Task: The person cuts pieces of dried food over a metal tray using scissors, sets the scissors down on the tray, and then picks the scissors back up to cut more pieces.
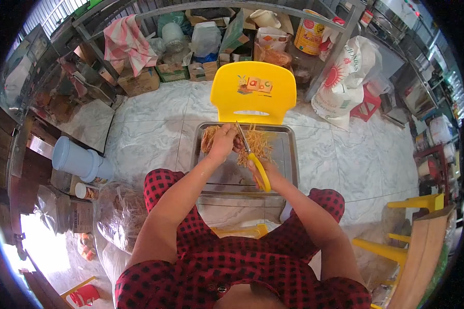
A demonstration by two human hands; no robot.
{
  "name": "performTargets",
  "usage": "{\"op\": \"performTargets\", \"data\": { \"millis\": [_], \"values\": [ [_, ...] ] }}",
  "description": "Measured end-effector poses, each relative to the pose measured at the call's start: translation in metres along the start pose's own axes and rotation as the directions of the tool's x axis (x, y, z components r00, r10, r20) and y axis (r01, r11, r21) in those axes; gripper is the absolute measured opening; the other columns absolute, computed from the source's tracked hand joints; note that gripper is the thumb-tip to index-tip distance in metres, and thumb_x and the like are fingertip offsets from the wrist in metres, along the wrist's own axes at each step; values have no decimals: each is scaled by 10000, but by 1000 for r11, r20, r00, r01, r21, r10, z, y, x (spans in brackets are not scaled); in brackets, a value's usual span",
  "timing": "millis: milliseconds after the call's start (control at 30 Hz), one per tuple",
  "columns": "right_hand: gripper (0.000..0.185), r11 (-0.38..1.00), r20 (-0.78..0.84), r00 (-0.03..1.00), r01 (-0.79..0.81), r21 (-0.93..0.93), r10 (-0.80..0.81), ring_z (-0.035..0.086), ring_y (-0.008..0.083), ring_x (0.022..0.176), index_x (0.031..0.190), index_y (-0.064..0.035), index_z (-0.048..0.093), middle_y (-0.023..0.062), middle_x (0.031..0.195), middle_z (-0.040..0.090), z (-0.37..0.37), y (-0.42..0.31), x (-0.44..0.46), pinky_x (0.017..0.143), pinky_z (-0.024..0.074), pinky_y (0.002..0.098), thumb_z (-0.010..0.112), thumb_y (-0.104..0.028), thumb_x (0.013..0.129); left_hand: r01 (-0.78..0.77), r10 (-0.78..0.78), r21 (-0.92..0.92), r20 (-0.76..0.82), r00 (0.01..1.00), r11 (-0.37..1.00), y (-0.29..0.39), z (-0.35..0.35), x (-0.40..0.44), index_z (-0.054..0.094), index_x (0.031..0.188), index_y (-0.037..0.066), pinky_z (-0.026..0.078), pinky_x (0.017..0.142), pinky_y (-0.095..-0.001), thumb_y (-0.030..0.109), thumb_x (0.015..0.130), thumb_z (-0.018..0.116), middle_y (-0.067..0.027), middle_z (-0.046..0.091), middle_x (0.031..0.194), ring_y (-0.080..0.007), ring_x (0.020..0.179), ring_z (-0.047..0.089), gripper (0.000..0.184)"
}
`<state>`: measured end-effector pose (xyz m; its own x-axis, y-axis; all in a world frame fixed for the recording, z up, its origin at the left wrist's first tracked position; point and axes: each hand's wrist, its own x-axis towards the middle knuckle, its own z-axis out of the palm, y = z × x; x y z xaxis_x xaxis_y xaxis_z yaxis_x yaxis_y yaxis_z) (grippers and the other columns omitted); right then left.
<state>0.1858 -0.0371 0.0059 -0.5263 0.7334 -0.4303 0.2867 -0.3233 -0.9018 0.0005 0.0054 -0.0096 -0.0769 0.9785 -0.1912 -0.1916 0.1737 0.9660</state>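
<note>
Yellow-handled scissors [259, 167] are in my right hand [263, 172], their blades pointing up and left toward my left hand. My left hand [225, 142] is closed around a small brownish piece [237, 143], mostly hidden by the fingers, beside the blades. Both hands are over a metal tray [295, 170]. A pile of thin tan strips [258, 144] lies on the tray's right part, and a larger tan, fibrous clump [208, 138] sits at its upper left, next to my left hand. The tray rests in front of a yellow chair back [253, 92].
Blue-white buckets [75, 157] and a large plastic bag [119, 213] stand at the left. Boxes [139, 81] line the back under a metal frame. A white sack [345, 82] leans at the back right. A yellow stool [381, 251] is at the lower right.
</note>
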Motion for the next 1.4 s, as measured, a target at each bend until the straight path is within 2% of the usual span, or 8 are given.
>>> {"op": "performTargets", "data": {
  "millis": [500,567,800,900,967,1067,1267,1400],
  "values": [
    [474,1000,-63,998,28,7,-27,430,79,435,925,-56,552,-36,543,411,7,1,-4,372,382,234,558,-517,812,14,-14,-5,-39,999,1000,-5,-1,-1,492,852,66,433,425,-255,182,919,416,-49,523,614,-141,495,530,154],
    [483,999,-40,999,24,47,-22,441,82,435,933,-52,553,-30,546,424,3,2,2,374,390,233,552,-521,815,21,-33,84,138,990,996,-1,4,-8,487,829,71,433,424,-249,181,917,412,-38,517,613,-129,502,528,160],
    [483,999,-86,996,25,40,-22,461,85,439,981,-47,551,-21,555,441,1,10,6,385,402,233,548,-504,825,36,-36,-2,139,990,999,-11,4,-7,462,840,86,426,406,-251,177,916,408,-30,518,595,-130,464,520,131],
    [485,1000,-57,998,10,0,-10,464,87,443,986,-43,551,-20,555,442,-1,4,3,392,404,229,545,-502,829,47,-43,-41,100,994,998,-8,0,-5,458,835,81,440,410,-259,186,917,410,-28,514,604,-142,480,541,141],
    [511,993,0,1000,8,117,-8,471,90,454,989,-38,542,-8,568,453,-1,9,6,407,414,226,556,-517,814,45,-48,-111,-31,998,993,-4,-5,1,471,838,85,433,438,-272,158,910,409,-36,514,633,-154,505,540,121],
    [544,996,43,999,16,83,-20,479,94,464,992,-35,527,7,584,465,-1,5,1,421,425,228,571,-539,793,20,-28,-111,-71,997,994,5,-8,0,472,858,88,432,436,-273,154,909,410,-34,512,635,-161,494,537,104],
    [561,997,18,997,81,13,-81,488,107,469,998,-24,501,23,604,474,5,-12,-9,423,430,237,573,-540,790,-41,31,-108,-100,995,993,0,-14,7,453,826,93,425,424,-265,185,915,428,-28,502,626,-147,471,522,130],
    [539,998,93,995,22,60,-28,479,106,486,1007,-32,495,29,620,470,0,-9,-6,438,434,237,564,-526,802,-15,1,-139,-99,995,990,7,-12,6,446,812,96,417,417,-259,192,915,430,-23,492,623,-139,477,520,142]
  ]
}}
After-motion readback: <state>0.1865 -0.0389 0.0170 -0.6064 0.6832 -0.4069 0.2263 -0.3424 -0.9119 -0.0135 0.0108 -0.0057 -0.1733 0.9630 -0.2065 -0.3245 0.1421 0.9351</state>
